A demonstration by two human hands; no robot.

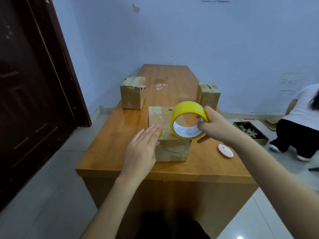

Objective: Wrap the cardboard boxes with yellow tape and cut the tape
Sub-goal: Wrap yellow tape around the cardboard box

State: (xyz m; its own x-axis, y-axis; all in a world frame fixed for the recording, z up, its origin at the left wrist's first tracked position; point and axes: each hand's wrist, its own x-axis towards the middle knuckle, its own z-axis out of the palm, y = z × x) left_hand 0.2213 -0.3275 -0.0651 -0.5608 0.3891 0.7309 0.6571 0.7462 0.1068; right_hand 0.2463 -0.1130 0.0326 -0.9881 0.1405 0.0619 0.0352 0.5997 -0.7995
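A cardboard box [172, 149] with old clear tape on it stands near the front of the wooden table [110, 152]. My left hand [143, 149] lies flat with straight fingers against the box's left top edge. My right hand [214, 126] grips a roll of yellow tape [186, 107], fingers through its core, holding it upright just above the box's right top. Two more cardboard boxes stand farther back, one at the left [132, 95] and one at the right [209, 96]. A small pink round cutter [225, 150] lies on the table to the right of the near box.
A scrap of clear tape [160, 86] lies mid-table at the back. A dark door [34, 83] is at the left. At the right a person in a white top [300, 121] crouches on the tiled floor beside a dark tray of scraps [250, 131].
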